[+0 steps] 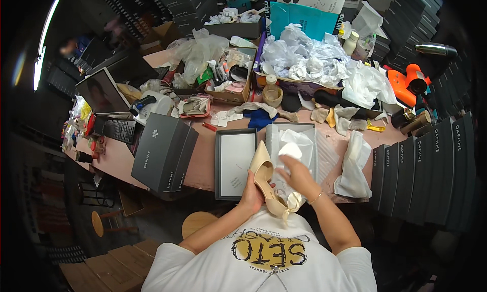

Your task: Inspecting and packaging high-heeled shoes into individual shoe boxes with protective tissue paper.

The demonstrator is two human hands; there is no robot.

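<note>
My left hand [250, 194] is closed around the side of a cream pointed-toe shoe [274, 203], holding it toe-up in front of my chest. A satin bow sits at the shoe's heel end. My right hand [299, 176] is to the right of the shoe, its fingers at a small bright white wad [290, 150], which looks like cloth or tissue. Below both hands, an open shoe box [315, 140] lined with white tissue lies on the table. To its left is a dark grey box lid [236, 160], inner side up.
Closed grey shoe boxes [161, 150] stand at left, and a row of boxes [426, 165] at right. White wrapping paper [355, 165] lies beside that row. Behind are a bin of crumpled tissue [309, 56], a jar [272, 93], brushes and an orange heat gun [406, 84].
</note>
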